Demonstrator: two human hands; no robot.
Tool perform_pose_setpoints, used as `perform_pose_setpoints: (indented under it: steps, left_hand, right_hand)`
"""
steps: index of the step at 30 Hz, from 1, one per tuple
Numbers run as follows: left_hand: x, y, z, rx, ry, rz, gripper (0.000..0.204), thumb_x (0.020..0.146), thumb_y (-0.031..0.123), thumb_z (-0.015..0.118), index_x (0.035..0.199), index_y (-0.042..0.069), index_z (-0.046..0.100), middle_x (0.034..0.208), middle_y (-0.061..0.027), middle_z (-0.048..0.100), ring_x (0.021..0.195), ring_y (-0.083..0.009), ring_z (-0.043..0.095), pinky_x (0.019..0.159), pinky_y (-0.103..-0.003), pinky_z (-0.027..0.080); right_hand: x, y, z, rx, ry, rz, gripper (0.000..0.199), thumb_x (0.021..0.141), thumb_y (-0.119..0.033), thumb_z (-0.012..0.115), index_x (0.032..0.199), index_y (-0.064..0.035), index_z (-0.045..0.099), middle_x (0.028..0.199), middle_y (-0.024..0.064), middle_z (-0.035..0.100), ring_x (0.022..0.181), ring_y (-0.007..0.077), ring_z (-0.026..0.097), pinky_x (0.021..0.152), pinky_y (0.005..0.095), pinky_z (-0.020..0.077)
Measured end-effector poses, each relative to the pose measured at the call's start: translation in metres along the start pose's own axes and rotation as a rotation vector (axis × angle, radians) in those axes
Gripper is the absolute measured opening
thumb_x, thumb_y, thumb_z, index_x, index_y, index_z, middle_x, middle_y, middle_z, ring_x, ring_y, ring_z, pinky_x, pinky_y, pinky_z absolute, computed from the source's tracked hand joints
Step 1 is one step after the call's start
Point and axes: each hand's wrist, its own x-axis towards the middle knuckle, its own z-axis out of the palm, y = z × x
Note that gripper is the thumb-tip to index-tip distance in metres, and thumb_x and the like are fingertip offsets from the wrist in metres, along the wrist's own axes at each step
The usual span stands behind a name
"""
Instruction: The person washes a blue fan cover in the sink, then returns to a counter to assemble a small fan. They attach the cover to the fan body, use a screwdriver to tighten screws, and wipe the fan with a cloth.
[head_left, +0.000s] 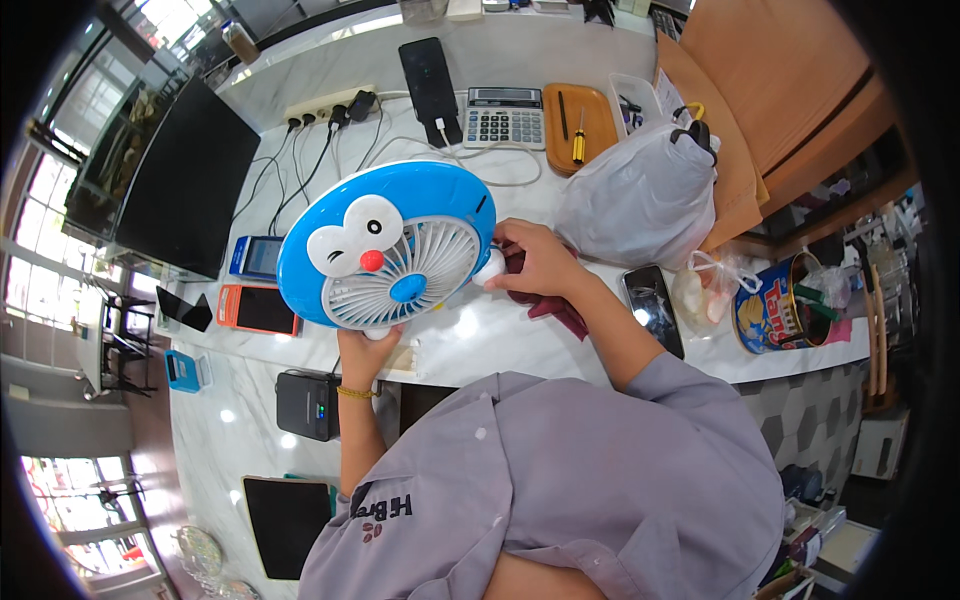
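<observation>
A round blue toy-like fan (440, 188) with a cartoon face is held up over the counter, its white grille and red nose facing me. My left hand (368, 352) grips it from below at its lower edge; the fan hides most of those fingers. At the fan's right side, my right hand (535, 262) closes its fingers on a white rounded part (489, 268) that sticks out there. A dark red cloth (560, 315) lies under and beside the right hand; whether the fingers touch it, I cannot tell.
Behind the fan are a charging phone (430, 85), a calculator (504, 125), a wooden tray (592, 140) with a screwdriver and a power strip (325, 105). A plastic bag (640, 190), phone (653, 310) and blue tin (765, 310) stand right. A black monitor (185, 175) stands left.
</observation>
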Motion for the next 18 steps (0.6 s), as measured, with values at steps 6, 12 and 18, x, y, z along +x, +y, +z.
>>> perform_pose_setpoints:
  steps: [6,12,18]
  left_hand:
    - [0.004,-0.005,-0.006,0.022,0.012,-0.103,0.071,0.065,0.012,0.085,0.122,-0.008,0.048,0.115,-0.0178,0.060,0.107,-0.0227,0.058,0.094,-0.034,0.044]
    - [-0.019,0.025,0.016,0.225,0.446,0.199,0.111,0.062,0.025,0.088,0.140,0.002,0.013,0.149,-0.0222,0.010,0.133,-0.0365,0.029,0.108,-0.050,0.029]
    - [-0.002,0.114,0.004,0.604,0.508,0.703,0.064,0.074,0.025,0.075,0.125,0.008,0.040,0.147,-0.0230,0.017,0.135,-0.0365,0.024,0.109,-0.054,0.021]
  right_hand:
    - [-0.005,-0.008,0.007,-0.065,-0.002,0.055,0.060,0.063,-0.022,0.082,0.113,0.0017,0.058,0.107,0.0176,0.061,0.101,0.0304,0.059,0.089,0.0360,0.0480]
    - [-0.007,-0.001,0.014,-0.100,0.060,-0.021,0.059,0.063,-0.022,0.083,0.111,0.0020,0.057,0.106,0.0175,0.060,0.094,0.0299,0.061,0.084,0.0355,0.0495]
    - [-0.012,-0.007,0.010,-0.084,0.095,0.038,0.059,0.061,-0.021,0.085,0.109,0.0018,0.058,0.107,0.0173,0.060,0.095,0.0284,0.061,0.083,0.0347,0.0503]
